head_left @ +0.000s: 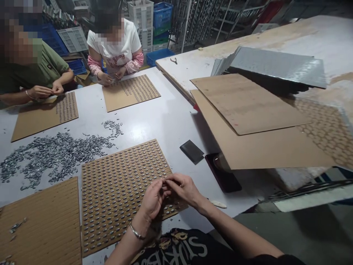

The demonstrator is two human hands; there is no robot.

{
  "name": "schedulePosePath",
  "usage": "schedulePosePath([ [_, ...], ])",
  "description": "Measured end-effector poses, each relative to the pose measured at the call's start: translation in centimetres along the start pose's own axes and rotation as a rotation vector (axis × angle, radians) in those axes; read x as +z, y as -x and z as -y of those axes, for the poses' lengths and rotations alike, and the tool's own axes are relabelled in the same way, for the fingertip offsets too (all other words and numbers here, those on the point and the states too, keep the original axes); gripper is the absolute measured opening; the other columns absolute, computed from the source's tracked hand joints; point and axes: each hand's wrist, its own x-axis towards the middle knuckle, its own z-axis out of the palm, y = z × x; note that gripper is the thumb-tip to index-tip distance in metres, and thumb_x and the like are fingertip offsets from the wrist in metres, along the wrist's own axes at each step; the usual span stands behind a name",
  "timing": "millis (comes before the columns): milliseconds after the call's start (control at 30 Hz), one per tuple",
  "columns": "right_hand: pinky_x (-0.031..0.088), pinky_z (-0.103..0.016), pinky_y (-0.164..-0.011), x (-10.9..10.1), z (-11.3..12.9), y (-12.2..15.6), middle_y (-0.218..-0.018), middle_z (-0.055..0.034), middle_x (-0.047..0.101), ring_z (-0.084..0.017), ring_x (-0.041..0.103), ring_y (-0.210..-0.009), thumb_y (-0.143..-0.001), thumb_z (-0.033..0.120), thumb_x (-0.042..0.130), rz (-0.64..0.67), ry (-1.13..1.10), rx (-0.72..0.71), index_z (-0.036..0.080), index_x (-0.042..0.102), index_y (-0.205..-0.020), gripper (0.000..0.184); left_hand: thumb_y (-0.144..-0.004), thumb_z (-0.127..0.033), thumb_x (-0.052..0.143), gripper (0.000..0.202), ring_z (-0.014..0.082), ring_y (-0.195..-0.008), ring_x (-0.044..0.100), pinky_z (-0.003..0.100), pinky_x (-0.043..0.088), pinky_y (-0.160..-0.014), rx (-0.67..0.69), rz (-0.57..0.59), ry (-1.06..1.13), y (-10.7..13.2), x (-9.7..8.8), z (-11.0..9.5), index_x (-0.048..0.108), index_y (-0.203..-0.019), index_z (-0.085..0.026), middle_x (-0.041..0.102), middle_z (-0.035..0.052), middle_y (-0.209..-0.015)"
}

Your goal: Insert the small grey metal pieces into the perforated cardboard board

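My left hand [152, 200] and my right hand [184, 188] meet over the lower right part of a brown cardboard sheet [129, 184]. The fingers of both are pinched together at the tips; whatever they hold is too small and hidden to make out. Rows of small, grey, pointed-oval metal pieces cover the sheet, which lies flat on the white table [171, 110]. Beyond its left upper edge spreads a loose pile of the same metal pieces [68, 149]. My left wrist wears a bangle [136, 232].
Another cardboard sheet [41, 217] lies at left. A dark flat card [192, 151] and a phone [224, 175] sit at right, beside stacked cardboard sheets [250, 103] overhanging the table. Two people work opposite at partly filled sheets [118, 99] [33, 117].
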Motion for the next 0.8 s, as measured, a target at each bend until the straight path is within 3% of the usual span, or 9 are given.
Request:
schedulePosePath([
  [100,0.05,-0.026,-0.069,-0.6,-0.2,-0.7,-0.079,-0.0028,0.071,-0.016,0.064,-0.073,-0.09,0.027,0.057,0.002,-0.003,0.069,0.02,0.072,-0.085,0.017,-0.071,-0.039,0.082,0.038,0.0128,-0.075,0.061,0.023,0.049,-0.066,0.026,-0.028,-0.077,-0.4,-0.3,0.3,0.068,-0.094,-0.012,0.068,0.0072,-0.091],
  [267,0.051,-0.025,-0.071,0.1,-0.2,-0.3,-0.083,-0.0043,0.066,-0.015,0.063,-0.077,-0.094,0.03,0.056,0.04,-0.008,-0.08,0.022,0.074,-0.095,0.021,-0.07,-0.045,0.081,0.038,0.0084,-0.056,0.053,0.019,0.042,-0.052,0.033,-0.026,-0.18,-0.7,-0.9,0.6,0.062,-0.082,-0.014,0.06,-0.0005,-0.065],
  [467,0.051,-0.025,-0.067,1.3,-0.2,0.7,-0.081,-0.0048,0.061,-0.015,0.061,-0.075,-0.096,0.033,0.051,-0.004,-0.004,-0.146,0.024,0.075,-0.104,0.027,-0.066,-0.044,0.085,0.043,0.0049,-0.051,0.048,0.017,0.038,-0.051,-0.065,0.019,-0.06,-0.4,-1.4,0.7,0.063,-0.086,-0.012,0.057,-0.0019,-0.064],
  [633,0.054,-0.026,-0.069,1.7,-0.1,1.1,-0.083,-0.0063,0.069,-0.018,0.066,-0.077,-0.093,0.037,0.054,-0.015,-0.098,-0.058,0.022,0.074,-0.095,0.025,-0.062,-0.051,0.085,0.05,0.0032,-0.048,0.042,0.018,0.029,-0.046,-0.056,-0.003,-0.069,0.2,-1.3,1.0,0.057,-0.08,-0.014,0.051,-0.0046,-0.064],
  [800,0.053,-0.027,-0.073,1.1,-0.7,1.2,-0.085,-0.0045,0.074,-0.02,0.069,-0.078,-0.089,0.044,0.056,0.115,-0.105,0.068,0.022,0.073,-0.089,0.028,-0.063,-0.061,0.078,0.051,0.0048,-0.045,0.037,0.021,0.023,-0.043,0.083,-0.163,-0.355,0.5,-0.9,1.5,0.053,-0.072,-0.017,0.046,-0.0068,-0.056],
])
